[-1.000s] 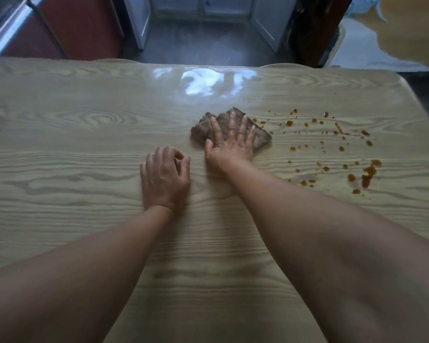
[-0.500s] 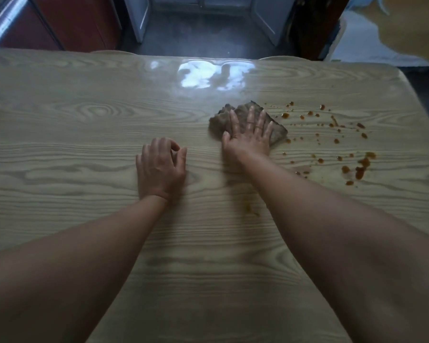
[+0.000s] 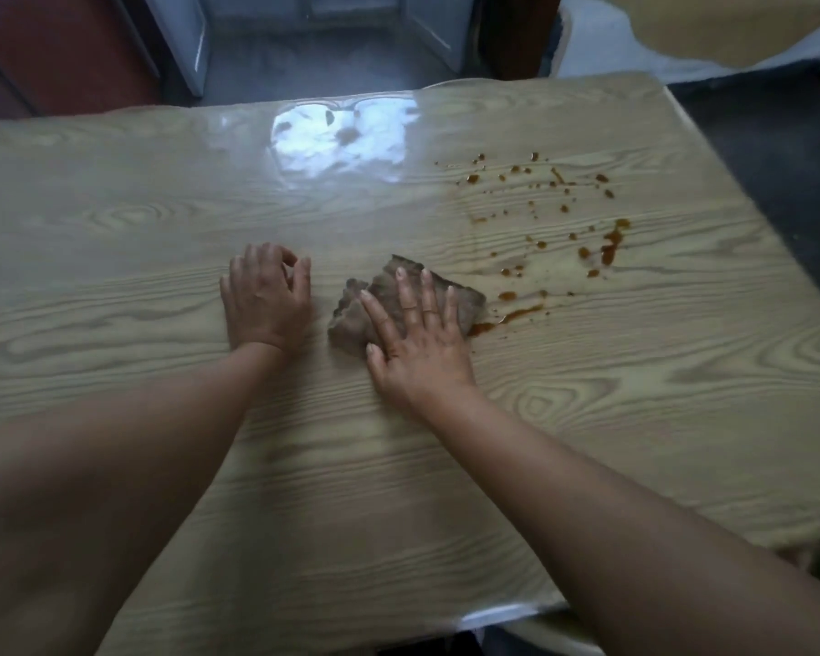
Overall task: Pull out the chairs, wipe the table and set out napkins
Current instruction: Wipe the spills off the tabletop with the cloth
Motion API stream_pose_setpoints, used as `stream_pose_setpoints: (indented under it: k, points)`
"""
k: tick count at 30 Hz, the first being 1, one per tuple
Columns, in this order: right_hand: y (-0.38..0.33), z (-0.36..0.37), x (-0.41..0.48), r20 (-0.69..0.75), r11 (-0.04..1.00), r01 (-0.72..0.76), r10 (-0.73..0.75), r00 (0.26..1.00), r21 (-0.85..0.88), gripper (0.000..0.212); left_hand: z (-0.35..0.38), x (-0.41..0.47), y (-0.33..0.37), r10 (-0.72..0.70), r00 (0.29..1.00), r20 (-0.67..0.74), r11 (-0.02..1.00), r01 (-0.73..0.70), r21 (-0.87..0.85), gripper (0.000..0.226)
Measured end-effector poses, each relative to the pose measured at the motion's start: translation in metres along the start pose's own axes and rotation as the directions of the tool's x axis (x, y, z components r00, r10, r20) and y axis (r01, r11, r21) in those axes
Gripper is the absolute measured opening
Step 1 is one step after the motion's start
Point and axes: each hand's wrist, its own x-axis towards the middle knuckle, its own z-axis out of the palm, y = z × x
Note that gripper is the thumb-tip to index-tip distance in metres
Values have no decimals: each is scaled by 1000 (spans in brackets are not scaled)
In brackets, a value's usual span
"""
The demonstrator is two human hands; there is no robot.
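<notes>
my right hand presses flat, fingers spread, on the cloth mid worktop. sauce spill lies right and beyond it, nearest this hand. left hand rests loosely curled beside it, holding nothing.

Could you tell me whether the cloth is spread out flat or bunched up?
Bunched up: the cloth shows wrinkled folds along its left edge, pressed under the straight fingers of the right hand.

Pale wood-grain table; brown cloth; orange-brown spots.
</notes>
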Motion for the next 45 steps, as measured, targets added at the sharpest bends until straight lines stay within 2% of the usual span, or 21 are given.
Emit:
stream_pose_setpoints:
  k: [7, 13, 24, 29, 33, 39, 45]
  points:
    - [17, 12, -26, -56, 999, 54, -54, 997, 0, 66, -2, -5, 3, 91, 995, 30, 996, -90, -15, 23]
    - [30, 6, 2, -37, 1000, 6, -7, 999, -10, 65, -2, -5, 3, 174, 983, 51, 985, -174, 9, 21]
    - [41, -21, 110, 33, 993, -104, 106, 994, -50, 67, 2, 1, 1, 173, 983, 55, 983, -176, 53, 18]
    - [41, -32, 154, 38, 991, -91, 95, 995, -94, 69, 2, 2, 2, 170, 984, 63, 981, -175, 88, 19]
    - [48, -41, 183, 42, 994, -102, 104, 994, -48, 68, 0, 3, 4, 174, 983, 65, 980, -179, 87, 18]
    - [63, -48, 209, 44, 990, -138, 137, 990, 2, 67, -2, 3, 5, 167, 984, 62, 981, -172, 90, 28]
    - [74, -48, 198, 81, 992, -128, 128, 988, -7, 65, 0, 3, 7, 175, 983, 57, 981, -179, 70, 18]
